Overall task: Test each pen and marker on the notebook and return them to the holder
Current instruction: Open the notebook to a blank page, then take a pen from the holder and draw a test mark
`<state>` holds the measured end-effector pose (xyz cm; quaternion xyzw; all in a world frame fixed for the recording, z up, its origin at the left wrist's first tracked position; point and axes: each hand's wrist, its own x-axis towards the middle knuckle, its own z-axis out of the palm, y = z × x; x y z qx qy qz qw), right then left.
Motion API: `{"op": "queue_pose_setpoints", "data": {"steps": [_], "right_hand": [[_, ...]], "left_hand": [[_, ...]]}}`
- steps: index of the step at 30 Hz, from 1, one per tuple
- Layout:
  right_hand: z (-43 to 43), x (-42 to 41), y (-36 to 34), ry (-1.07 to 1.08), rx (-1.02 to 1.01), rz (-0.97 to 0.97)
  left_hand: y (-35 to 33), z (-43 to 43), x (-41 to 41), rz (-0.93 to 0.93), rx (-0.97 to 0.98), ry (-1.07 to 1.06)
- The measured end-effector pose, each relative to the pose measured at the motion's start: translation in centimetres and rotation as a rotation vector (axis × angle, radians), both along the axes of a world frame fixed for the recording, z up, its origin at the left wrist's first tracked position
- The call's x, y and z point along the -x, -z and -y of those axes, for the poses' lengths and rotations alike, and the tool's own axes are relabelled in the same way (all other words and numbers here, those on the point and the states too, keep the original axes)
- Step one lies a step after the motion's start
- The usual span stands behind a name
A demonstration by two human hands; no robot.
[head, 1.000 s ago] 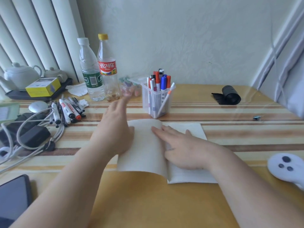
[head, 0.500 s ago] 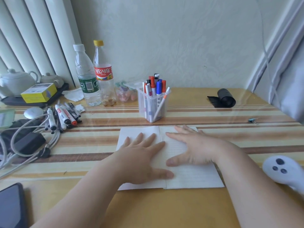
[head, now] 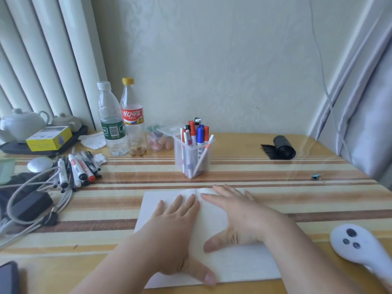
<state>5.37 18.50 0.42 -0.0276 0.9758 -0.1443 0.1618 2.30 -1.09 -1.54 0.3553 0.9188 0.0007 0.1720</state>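
Observation:
An open white notebook (head: 239, 264) lies flat on the striped table in front of me. My left hand (head: 174, 234) presses flat on its left page, fingers straight and spread. My right hand (head: 237, 217) lies flat on the right page, palm down. Behind the notebook stands a clear plastic holder (head: 192, 158) with several red, blue, black and white pens and markers (head: 196, 132) upright in it. A second bunch of loose markers (head: 78, 168) lies on the table at the left.
Two plastic bottles (head: 118, 122) stand behind the loose markers. Cables and a black adapter (head: 31, 204) crowd the left side, with a tray, teapot and yellow box (head: 49, 137) behind. A white controller (head: 360, 245) lies right, a black roll (head: 280, 147) far right, a phone (head: 8, 276) at bottom left.
The notebook page has been turned and laid flat. My left hand came down from the air onto the left page, and both hands now press the pages open.

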Motion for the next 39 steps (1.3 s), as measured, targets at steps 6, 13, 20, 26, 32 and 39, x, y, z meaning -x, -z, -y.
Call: {"op": "queue_pose_setpoints", "data": {"steps": [6, 13, 20, 26, 32, 39], "right_hand": [[0.1, 0.3, -0.2, -0.002, -0.013, -0.008], [-1.1, 1.0, 0.4, 0.104, 0.162, -0.151], [-0.2, 4.9, -2.5, 0.503, 0.540, -0.709], [-0.2, 10.5, -5.9, 0.668, 0.575, -0.752], [-0.5, 13.2, -6.0, 0.668, 0.507, -0.644], [-0.6, 13.1, -5.6, 0.541, 0.382, -0.791]], "left_hand": [[-0.2, -0.7, 1.4, 0.007, -0.043, -0.038], [-0.1, -1.4, 2.5, 0.009, -0.131, -0.058], [0.1, 1.0, 1.2, -0.030, -0.197, -0.121], [0.8, 1.0, 1.6, -0.015, -0.298, -0.130], [1.0, 0.9, 1.5, -0.022, -0.485, -0.089], [1.1, 0.5, 1.4, -0.035, -0.747, -0.217]]}}
